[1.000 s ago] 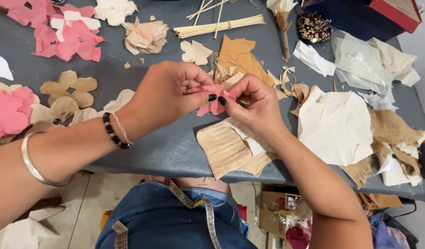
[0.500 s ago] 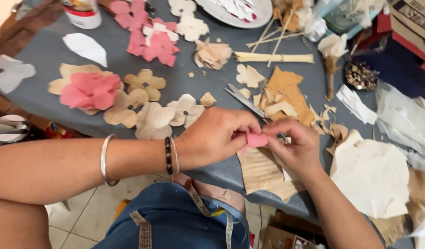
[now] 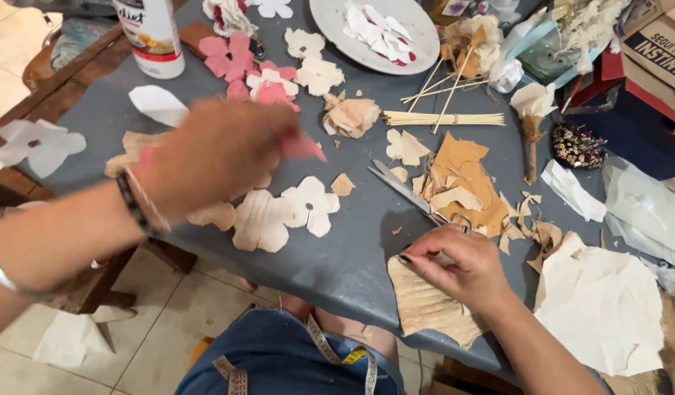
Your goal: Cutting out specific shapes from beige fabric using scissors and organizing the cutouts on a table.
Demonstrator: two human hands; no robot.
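Note:
My left hand [image 3: 216,153] is blurred in motion over the grey table [image 3: 337,256], holding a small pink paper piece [image 3: 302,148] at its fingertips, above beige paper flower cutouts [image 3: 286,212]. My right hand [image 3: 454,267] rests near the table's front edge with its fingers curled on a tan paper sheet [image 3: 425,303]. Scissors [image 3: 407,192] lie just beyond the right hand, partly under torn orange-brown paper [image 3: 462,179]. Pink paper flowers [image 3: 238,62] sit farther back.
A white bottle [image 3: 153,36] stands at the back left. A white plate [image 3: 377,33] holds red-and-white paper bits. Thin wooden sticks [image 3: 443,117] lie in the middle. Crumpled cream paper [image 3: 604,303] and a cardboard box [image 3: 659,47] fill the right side. A measuring tape [image 3: 330,351] hangs over my lap.
My hands have parted. The left one has swung up and to the left with the pink piece, and the right has dropped onto the tan paper sheet. The view has tilted further over the table.

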